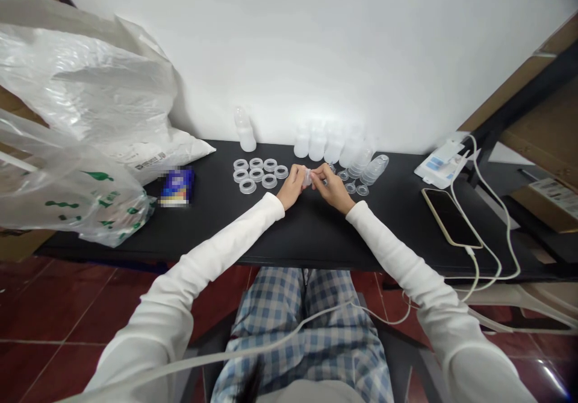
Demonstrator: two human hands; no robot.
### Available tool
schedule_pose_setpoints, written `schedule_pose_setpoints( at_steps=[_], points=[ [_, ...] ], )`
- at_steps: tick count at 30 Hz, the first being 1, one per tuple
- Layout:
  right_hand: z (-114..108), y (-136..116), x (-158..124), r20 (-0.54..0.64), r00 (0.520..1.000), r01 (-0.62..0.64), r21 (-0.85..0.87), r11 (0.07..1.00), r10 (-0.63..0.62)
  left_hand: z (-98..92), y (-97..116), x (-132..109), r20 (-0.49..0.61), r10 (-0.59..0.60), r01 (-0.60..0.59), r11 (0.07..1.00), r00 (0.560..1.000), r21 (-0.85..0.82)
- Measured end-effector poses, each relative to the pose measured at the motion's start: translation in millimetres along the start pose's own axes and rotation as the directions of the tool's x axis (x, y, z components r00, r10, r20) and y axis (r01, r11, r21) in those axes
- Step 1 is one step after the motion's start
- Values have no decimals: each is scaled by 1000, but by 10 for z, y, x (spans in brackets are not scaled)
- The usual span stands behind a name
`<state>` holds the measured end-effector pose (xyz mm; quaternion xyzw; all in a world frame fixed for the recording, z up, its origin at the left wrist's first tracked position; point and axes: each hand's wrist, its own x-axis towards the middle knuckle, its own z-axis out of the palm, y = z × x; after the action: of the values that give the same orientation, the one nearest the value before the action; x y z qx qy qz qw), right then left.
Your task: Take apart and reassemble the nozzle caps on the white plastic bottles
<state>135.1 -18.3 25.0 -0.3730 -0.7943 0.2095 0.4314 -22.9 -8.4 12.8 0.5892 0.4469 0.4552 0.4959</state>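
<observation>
Left to right, we place everything from the eight translucent rings [257,179] on the black table [316,234]. Far left of them: a bulging white bag [90,84], with a green-printed clear bag [99,207] in front. Nearer left we get a blurred blue box [177,187]. Behind the rings, one bottle [246,135] stands upright. Just right of them, the left hand [292,186] has its fingers narrow, holding a small translucent piece [307,178] — the right hand [332,189] pinches that same piece from its other side, fingers narrow too. Right and behind, we see a row of white bottles [317,144]; farther right, clear cups [376,169] — then, far right, a phone [451,217].
</observation>
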Motion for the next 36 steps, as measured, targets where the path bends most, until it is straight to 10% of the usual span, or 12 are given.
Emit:
schedule_pose_setpoints(
  at_steps=[9, 21, 25, 28, 36],
  points=[
    [-132, 84, 31, 210, 947, 309, -401, 862, -242, -43, 159, 2, 103, -196, 215, 950, 975, -225],
    [-266, 84, 8, 334, 871, 482, -444, 756, -360, -143, 168, -3, 312, -325, 395, 898, 893, -194],
    [-380, 134, 30, 135, 947, 319, -488, 812, -291, -321, 65, 5, 99, -91, 100, 991, 991, -87],
    [-426, 175, 43, 43, 979, 192, -542, 818, -201, -488, -13, -23, 44, 168, -172, 976, 985, 133],
    [-325, 128, 21, 282, 945, 300, -552, 778, -164, -711, -30, -22, 352, 351, -489, 728, 868, 480]
  ],
)
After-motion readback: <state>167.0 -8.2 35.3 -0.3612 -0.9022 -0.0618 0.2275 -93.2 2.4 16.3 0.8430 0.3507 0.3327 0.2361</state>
